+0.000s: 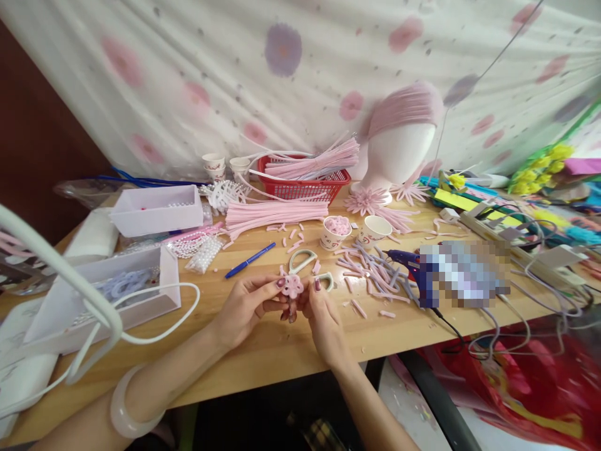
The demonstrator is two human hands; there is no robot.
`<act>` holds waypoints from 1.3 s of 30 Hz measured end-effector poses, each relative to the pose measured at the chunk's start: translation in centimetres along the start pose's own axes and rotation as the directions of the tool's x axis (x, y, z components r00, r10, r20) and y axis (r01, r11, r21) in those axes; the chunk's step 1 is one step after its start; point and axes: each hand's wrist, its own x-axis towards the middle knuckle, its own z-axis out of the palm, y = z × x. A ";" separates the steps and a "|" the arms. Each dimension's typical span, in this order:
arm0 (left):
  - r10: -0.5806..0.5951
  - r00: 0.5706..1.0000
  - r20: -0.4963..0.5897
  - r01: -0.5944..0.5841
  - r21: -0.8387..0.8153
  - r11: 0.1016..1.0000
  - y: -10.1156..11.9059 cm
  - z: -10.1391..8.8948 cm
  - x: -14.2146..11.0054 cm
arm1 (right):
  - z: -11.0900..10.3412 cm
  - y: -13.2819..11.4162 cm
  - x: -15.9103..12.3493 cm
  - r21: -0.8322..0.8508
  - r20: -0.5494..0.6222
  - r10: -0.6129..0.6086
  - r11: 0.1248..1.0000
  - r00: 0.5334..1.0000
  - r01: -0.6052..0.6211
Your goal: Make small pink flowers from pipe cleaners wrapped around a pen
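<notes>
My left hand pinches a small pink flower, made of fuzzy pipe cleaner loops, between thumb and fingers. On the flower's other side, my right hand is closed at its edge, thumb up and fingers curled. The fingers partly hide what lies below the petals. Just behind the hands lie scissors with pale handles, their blades covered from view. Short cut pieces of pink and grey pipe cleaner are scattered to the right. A paper cup holding pink fuzzy pieces stands behind them, with another paper cup beside it.
A blue pen lies left of the scissors. Behind are a pink pipe cleaner bundle, a red basket and a white foam head. White trays stand left; a blue glue gun and cables are right.
</notes>
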 end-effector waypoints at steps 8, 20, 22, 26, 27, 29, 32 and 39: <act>0.130 0.991 -0.036 -0.112 0.327 0.938 0.2 0.1 -0.3 | -0.7 -0.7 -0.1 -0.357 0.094 -0.055 0.930 0.994 0.085; 0.118 0.989 -0.089 -0.095 0.228 0.969 0.6 -0.5 0.4 | -2.1 -0.6 0.1 -0.663 0.204 -0.231 0.683 0.951 0.308; 0.120 0.992 -0.050 -0.107 0.203 0.973 0.5 -0.7 0.4 | -2.1 -0.5 0.3 -0.662 0.248 -0.242 0.665 0.938 0.347; 0.243 0.955 0.167 -0.278 0.230 0.933 0.6 -1.2 0.5 | -2.4 -0.5 0.3 -0.658 0.278 -0.205 0.671 0.938 0.342; 0.274 0.931 0.239 -0.339 0.293 0.894 0.6 -1.2 0.5 | -2.4 -0.5 0.3 -0.645 0.291 -0.187 0.686 0.938 0.336; 0.297 0.892 0.342 -0.435 0.463 0.773 0.5 -1.0 0.4 | -2.1 -0.6 0.3 -0.603 0.335 -0.162 0.721 0.928 0.343; 0.277 0.876 0.396 -0.476 0.611 0.632 0.6 -0.4 0.1 | -1.4 -0.5 0.3 -0.556 0.383 -0.169 0.743 0.908 0.372; 0.296 0.849 0.437 -0.523 0.626 0.578 0.9 -0.3 -0.7 | -0.7 0.4 -0.1 -0.648 0.385 -0.162 0.654 0.909 0.391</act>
